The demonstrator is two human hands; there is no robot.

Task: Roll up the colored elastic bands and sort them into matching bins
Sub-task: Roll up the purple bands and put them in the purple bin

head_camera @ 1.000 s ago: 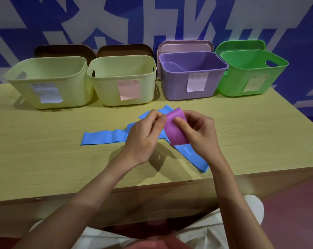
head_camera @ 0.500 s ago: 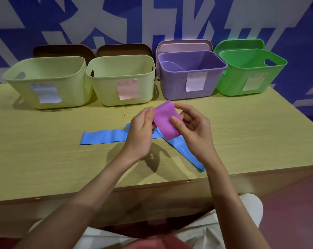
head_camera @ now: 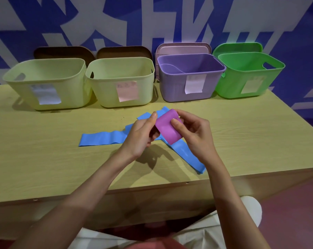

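I have the purple band (head_camera: 168, 129) rolled into a short fat roll and held above the desk (head_camera: 44, 159), between both hands, just over the blue band (head_camera: 105, 139) that lies flat and unrolled beneath. My right hand (head_camera: 193, 135) has its grip pinching the roll, thumb on its front face and fingers curled behind. My left hand (head_camera: 141, 135) closes on the roll's left end, thumb tip at its upper edge; I cannot see whether a loose tail remains on the hidden side. To finish this well, I judge I should keep the right pinch firm so the coil cannot spring open, tuck any free end flat with the left thumb, then carry it straight to the purple bin (head_camera: 189, 76), which stands just behind, between the pale yellow bin (head_camera: 121, 81) and the green bin (head_camera: 249, 74). Releasing low inside should keep it wound.
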